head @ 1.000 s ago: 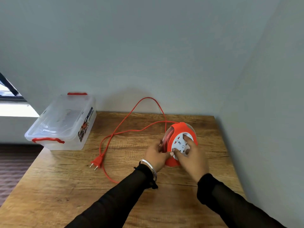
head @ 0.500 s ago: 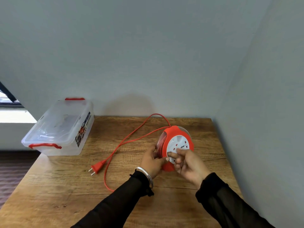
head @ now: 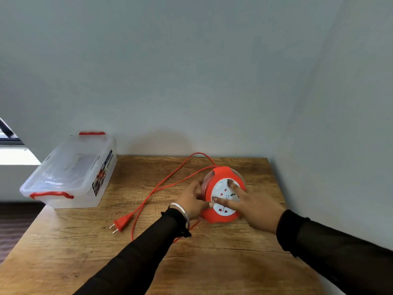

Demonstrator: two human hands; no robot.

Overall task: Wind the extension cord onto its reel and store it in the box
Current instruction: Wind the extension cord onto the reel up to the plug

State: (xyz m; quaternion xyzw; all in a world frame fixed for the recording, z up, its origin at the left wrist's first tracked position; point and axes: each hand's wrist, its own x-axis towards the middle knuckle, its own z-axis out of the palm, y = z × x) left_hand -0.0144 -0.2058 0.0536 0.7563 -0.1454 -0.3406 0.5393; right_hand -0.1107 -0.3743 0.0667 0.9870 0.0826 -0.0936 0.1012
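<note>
1. Head view shows the red reel standing on its edge on the wooden table, close to the corner where the two walls meet. Its white round face with the sockets is turned toward the person.
2. The right hand lies on that white face. Its fingers are straight and spread apart, pressing flat on the face, not curled round anything.
3. The left hand is at the left edge of the reel. Its fingers are bent at the rim where the cord goes in. It looks like it holds the reel steady, but what exactly it pinches cannot be told.
4. The red cord runs out from the top of the reel, goes left in loops over the table, and ends at the plug, which lies flat near the left sleeve.
5. So the loose cord is all to the left of the reel, on the left hand's side. The right hand is the one on the turning face. Turning should pull the cord in from the left.
6. The clear box with red handles sits at the far left of the table, well apart from the reel. Its lid is on.
7. Quite a lot of cord is not yet wound.
</note>
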